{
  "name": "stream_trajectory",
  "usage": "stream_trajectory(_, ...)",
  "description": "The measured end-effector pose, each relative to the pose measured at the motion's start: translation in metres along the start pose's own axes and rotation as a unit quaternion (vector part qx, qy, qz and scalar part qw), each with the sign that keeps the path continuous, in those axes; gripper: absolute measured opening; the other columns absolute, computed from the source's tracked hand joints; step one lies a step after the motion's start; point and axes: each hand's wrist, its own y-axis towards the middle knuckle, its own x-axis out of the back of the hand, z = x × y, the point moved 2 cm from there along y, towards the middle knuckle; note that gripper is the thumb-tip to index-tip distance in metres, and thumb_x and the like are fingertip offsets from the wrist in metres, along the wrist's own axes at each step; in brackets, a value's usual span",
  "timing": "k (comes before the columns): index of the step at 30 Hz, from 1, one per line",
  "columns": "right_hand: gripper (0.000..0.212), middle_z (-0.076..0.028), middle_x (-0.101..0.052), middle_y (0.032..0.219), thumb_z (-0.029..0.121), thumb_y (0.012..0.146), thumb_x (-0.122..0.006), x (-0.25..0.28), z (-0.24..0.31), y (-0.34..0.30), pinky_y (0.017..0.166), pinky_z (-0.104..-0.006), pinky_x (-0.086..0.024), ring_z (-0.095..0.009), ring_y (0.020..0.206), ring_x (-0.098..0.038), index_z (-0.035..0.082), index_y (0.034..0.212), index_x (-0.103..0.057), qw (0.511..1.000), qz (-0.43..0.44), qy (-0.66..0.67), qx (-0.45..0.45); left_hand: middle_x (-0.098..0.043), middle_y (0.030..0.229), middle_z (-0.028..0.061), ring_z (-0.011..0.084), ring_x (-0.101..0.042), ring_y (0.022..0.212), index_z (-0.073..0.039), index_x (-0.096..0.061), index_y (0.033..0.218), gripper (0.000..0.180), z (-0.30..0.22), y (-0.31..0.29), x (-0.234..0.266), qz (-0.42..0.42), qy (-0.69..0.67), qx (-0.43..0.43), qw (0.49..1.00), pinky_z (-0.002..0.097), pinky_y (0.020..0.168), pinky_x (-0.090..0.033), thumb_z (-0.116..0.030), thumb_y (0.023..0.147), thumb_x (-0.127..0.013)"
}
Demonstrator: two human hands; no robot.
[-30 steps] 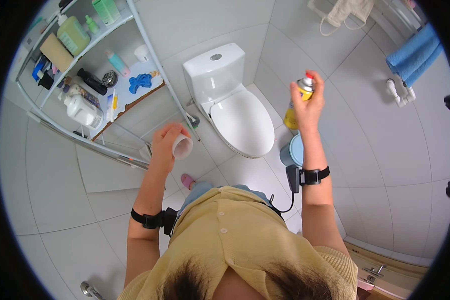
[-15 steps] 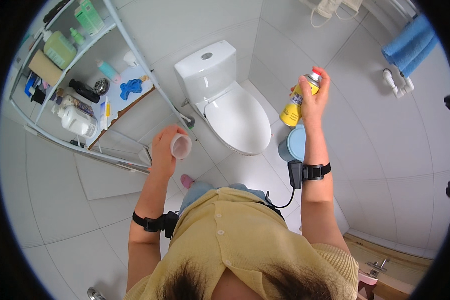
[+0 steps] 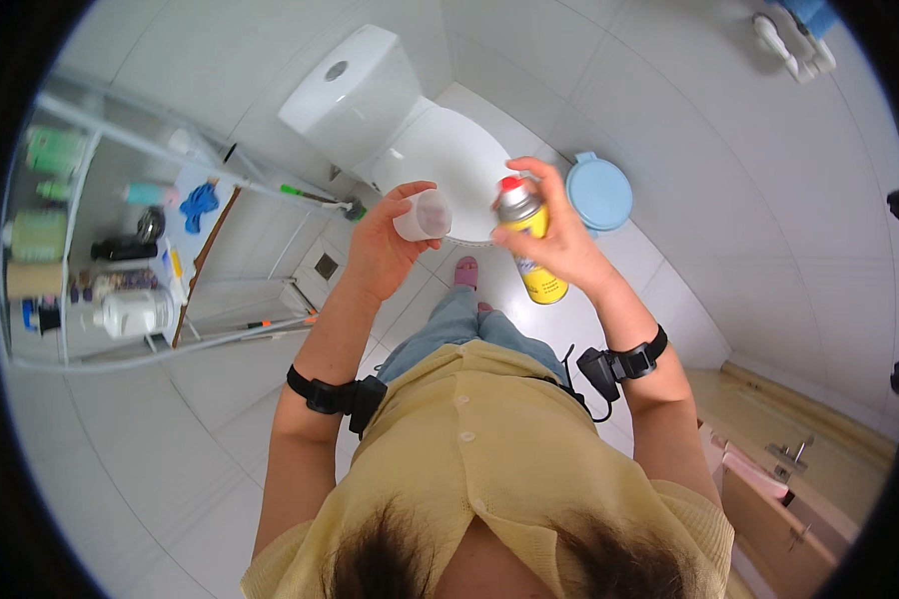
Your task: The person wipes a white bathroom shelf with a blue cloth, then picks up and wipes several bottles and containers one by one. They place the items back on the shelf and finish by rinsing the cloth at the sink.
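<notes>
My left hand (image 3: 378, 245) is closed round a translucent whitish plastic cup-shaped cap (image 3: 430, 218), its open mouth turned to the right. Opposite it, my right hand (image 3: 567, 240) grips a yellow aerosol spray can (image 3: 543, 284) with a grey top and a red nozzle (image 3: 511, 184). The can leans, nozzle end up and toward the cap, with a gap between the two. My right index finger is raised above the nozzle, apart from it. Both hands are held in the air in front of the white toilet (image 3: 449, 150).
At left, a metal shelf rack (image 3: 68, 260) holds bottles, a blue cloth (image 3: 199, 206) and other toiletries. A light-blue lidded bin (image 3: 599, 192) stands right of the toilet. A toilet brush (image 3: 354, 210) is beside the rack. A wooden cabinet with a basin (image 3: 809, 409) is at lower right.
The spray can has come inward and nearer my body, toward the cap. My left hand has moved right with the cap. The view has shifted, so the toilet sits higher and further left.
</notes>
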Motion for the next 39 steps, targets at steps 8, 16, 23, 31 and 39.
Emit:
stream_trajectory(8, 0.091, -0.029, -0.062, 0.091, 0.016, 0.078, -0.073, 0.001, 0.002, 0.017, 0.078, -0.046, -0.051, -0.047, 0.087, -0.063, 0.007, 0.147, -0.013, 0.969, 0.088, -0.188, -0.13, -0.059, 0.099, 0.0029, 0.0113, -0.055, 0.089, -0.009, -0.057, 0.117, 0.027, 0.006, 0.068, -0.039, 0.123, 0.288, 0.023, 0.95, 0.0278, 0.074, -0.047, -0.015, 0.09, -0.057)
stream_trajectory(16, 0.083, -0.027, -0.063, 0.081, 0.015, 0.077, -0.072, 0.005, -0.016, 0.053, 0.071, -0.0472, -0.051, -0.045, 0.079, -0.064, 0.004, 0.142, -0.021, 0.97, 0.043, -0.169, -0.17, -0.056, 0.1, 0.0043, 0.0124, -0.053, 0.095, -0.007, -0.054, 0.109, 0.02, 0.004, 0.111, -0.028, 0.17, 0.403, 0.063, 0.897, 0.0284, 0.08, -0.046, -0.012, 0.09, -0.058)
stream_trajectory(23, 0.078, -0.027, -0.065, 0.077, 0.014, 0.075, -0.071, 0.002, -0.025, 0.073, 0.067, -0.0488, -0.051, -0.045, 0.075, -0.065, 0.0, 0.139, -0.028, 0.965, 0.005, -0.201, -0.166, -0.055, 0.106, 0.0031, 0.0131, -0.051, 0.101, -0.008, -0.052, 0.115, 0.026, -0.005, 0.133, -0.022, 0.175, 0.321, 0.122, 0.923, 0.0296, 0.088, -0.042, -0.013, 0.09, -0.055)
stream_trajectory(31, 0.086, -0.028, -0.065, 0.079, 0.014, 0.072, -0.072, 0.013, -0.017, 0.072, 0.072, -0.0487, -0.052, -0.045, 0.079, -0.065, -0.003, 0.142, -0.027, 0.944, 0.009, -0.238, -0.229, -0.054, 0.11, 0.0019, 0.0139, -0.048, 0.107, -0.008, -0.052, 0.119, 0.029, 0.009, 0.154, -0.017, 0.233, 0.316, 0.168, 0.904, 0.0299, 0.093, -0.039, -0.014, 0.091, -0.052)
stream_trajectory(39, 0.087, -0.022, -0.067, 0.09, 0.017, 0.073, -0.075, 0.055, -0.022, 0.078, 0.075, -0.039, -0.051, -0.035, 0.082, -0.067, 0.005, 0.147, -0.03, 0.959, -0.001, -0.2, -0.203, -0.051, 0.118, 0.007, 0.0177, -0.048, 0.114, -0.008, -0.042, 0.135, 0.045, 0.004, 0.177, -0.057, 0.254, 0.349, 0.12, 0.894, 0.0337, 0.101, -0.039, -0.013, 0.092, -0.052)
